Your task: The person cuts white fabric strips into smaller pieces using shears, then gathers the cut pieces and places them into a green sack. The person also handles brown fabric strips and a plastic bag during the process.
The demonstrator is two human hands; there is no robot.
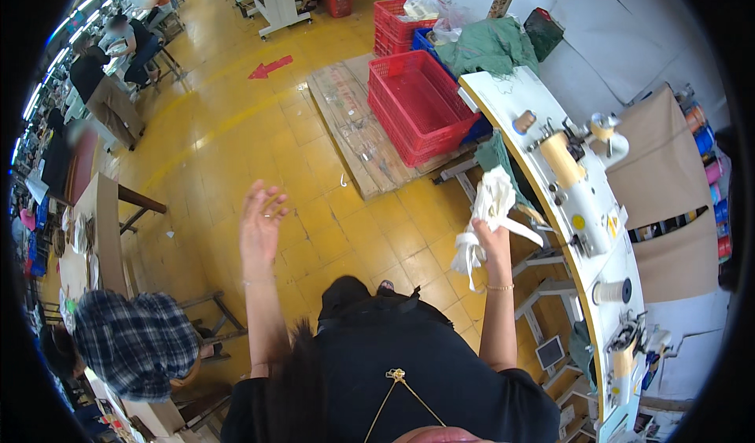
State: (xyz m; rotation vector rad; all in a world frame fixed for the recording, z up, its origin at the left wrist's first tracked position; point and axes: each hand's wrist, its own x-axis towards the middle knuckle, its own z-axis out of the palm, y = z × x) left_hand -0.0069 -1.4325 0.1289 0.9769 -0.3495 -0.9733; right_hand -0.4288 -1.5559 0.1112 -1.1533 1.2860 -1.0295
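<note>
My right hand is raised beside the sewing table and grips a bundle of white fabric with strips hanging down from it. My left hand is lifted over the yellow tiled floor, fingers spread, holding nothing. Below me I see my black top and dark hair. The white sewing machine stands on the curved white table just right of the fabric.
A red crate sits on a wooden pallet, with more red crates and green cloth behind. A person in a plaid shirt sits at lower left by a wooden table. Other people work at far upper left.
</note>
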